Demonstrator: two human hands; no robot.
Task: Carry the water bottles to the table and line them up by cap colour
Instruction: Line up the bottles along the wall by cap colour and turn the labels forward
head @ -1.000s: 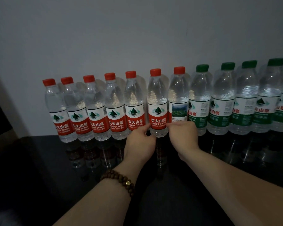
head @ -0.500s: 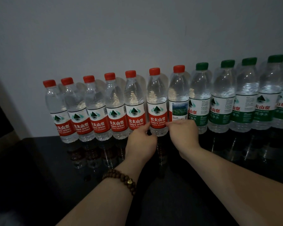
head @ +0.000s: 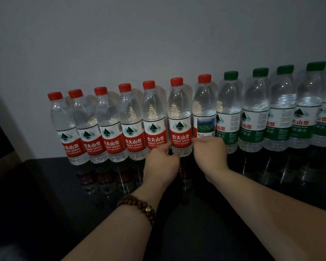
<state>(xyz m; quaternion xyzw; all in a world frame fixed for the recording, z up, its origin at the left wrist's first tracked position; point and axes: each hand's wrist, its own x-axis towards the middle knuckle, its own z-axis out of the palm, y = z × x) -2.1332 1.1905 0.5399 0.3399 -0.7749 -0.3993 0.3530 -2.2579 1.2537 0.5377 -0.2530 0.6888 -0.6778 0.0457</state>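
Several red-capped water bottles (head: 132, 125) stand in a row against the wall, and several green-capped bottles (head: 256, 113) continue the row to the right. My left hand (head: 161, 164) touches the lower left side of one red-capped bottle (head: 180, 127). My right hand (head: 209, 155) rests against its right side, in front of the last red-capped bottle (head: 204, 110), whose label is turned to a picture. Both hands' fingers curl around the bottle's base. A bead bracelet (head: 139, 207) is on my left wrist.
The bottles stand on a glossy black table (head: 196, 213) that mirrors them. A pale wall (head: 158, 34) runs right behind the row. A dark gap and a lighter edge (head: 0, 147) lie at the far left. The green row runs out of view at the right.
Almost nothing has moved. Both hands stay at the base of the same red-capped bottle; the view has shifted slightly.
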